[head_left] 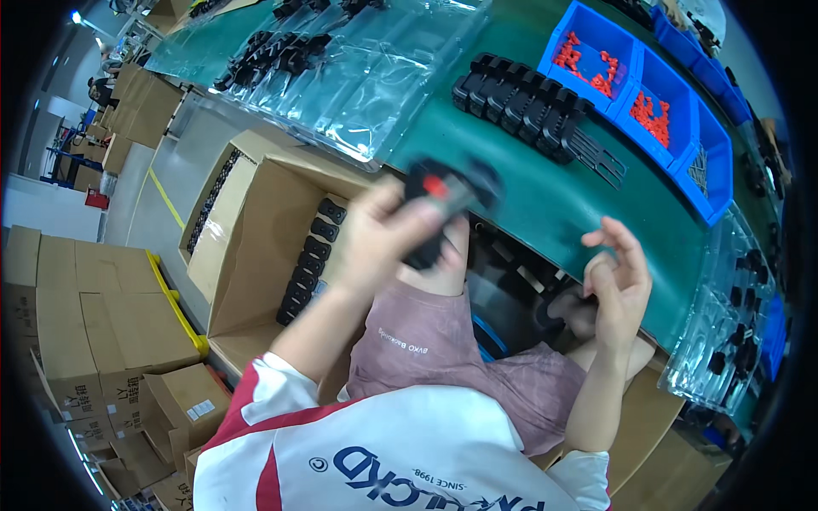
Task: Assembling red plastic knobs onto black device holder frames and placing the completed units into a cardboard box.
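Over the gap between the open cardboard box and the green table, my left hand (383, 223) grips a black plastic part (423, 179) with a red piece on it; motion smears its outline. My right hand (619, 277) hovers by the table's near edge, palm up, fingers loosely bent and apart, and I see nothing in it. Beyond the hands, a tight row of similar black parts (520, 106) lies on the green table (503, 183), with thin dark prongs at its right end.
Blue bins (673, 157) at the far right hold small red pieces and thin metal pins. Clear plastic trays (375, 102) with black parts lie at the table's far left and right. The open cardboard box (256, 247) beside my left leg holds black parts. Stacked cartons (111, 332) stand left.
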`<state>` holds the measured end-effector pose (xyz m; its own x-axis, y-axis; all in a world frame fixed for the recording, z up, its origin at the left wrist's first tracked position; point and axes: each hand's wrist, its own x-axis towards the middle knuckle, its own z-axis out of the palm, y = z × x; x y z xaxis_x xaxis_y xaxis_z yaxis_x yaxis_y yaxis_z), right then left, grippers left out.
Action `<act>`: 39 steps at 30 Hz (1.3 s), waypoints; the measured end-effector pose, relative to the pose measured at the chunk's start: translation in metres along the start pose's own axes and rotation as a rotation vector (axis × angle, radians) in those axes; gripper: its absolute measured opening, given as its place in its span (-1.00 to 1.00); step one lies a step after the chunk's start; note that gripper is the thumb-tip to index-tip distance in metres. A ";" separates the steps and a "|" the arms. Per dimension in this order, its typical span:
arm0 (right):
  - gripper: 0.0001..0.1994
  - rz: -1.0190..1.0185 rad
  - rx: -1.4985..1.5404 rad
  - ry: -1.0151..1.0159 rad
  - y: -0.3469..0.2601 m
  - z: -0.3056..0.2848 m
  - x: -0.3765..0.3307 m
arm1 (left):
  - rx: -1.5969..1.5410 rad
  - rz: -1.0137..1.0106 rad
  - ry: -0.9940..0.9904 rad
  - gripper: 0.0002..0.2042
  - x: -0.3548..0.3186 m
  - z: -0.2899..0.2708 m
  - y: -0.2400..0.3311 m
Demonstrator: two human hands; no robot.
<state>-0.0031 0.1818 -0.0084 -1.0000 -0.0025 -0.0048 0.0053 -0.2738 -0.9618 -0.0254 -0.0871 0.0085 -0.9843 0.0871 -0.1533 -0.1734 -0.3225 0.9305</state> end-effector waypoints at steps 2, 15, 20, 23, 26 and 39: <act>-0.55 -0.044 -0.140 0.160 0.007 -0.011 0.012 | 0.046 0.204 0.167 -0.63 0.040 -0.036 0.016; -0.70 -0.148 -0.343 0.185 0.022 -0.007 0.009 | -0.216 0.492 0.729 -0.85 0.217 -0.198 0.078; -0.73 -0.170 -0.376 0.200 0.023 -0.009 0.011 | -0.100 0.658 0.557 -0.80 0.167 -0.119 0.080; -0.75 -0.165 -0.368 0.198 0.019 -0.006 0.004 | -0.088 0.714 0.271 -0.67 0.094 -0.034 0.079; -0.76 -0.230 -0.206 0.226 -0.002 0.022 -0.003 | -0.143 0.380 0.085 -0.53 0.033 0.019 0.034; -0.68 -0.351 0.107 0.412 -0.031 -0.014 -0.008 | -0.270 -0.202 -0.407 -0.81 -0.032 0.067 -0.033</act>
<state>0.0047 0.2034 0.0176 -0.8591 0.4777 0.1840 -0.3504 -0.2868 -0.8916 0.0141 -0.0166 0.0049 -0.8480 0.5141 -0.1289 -0.4128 -0.4881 0.7690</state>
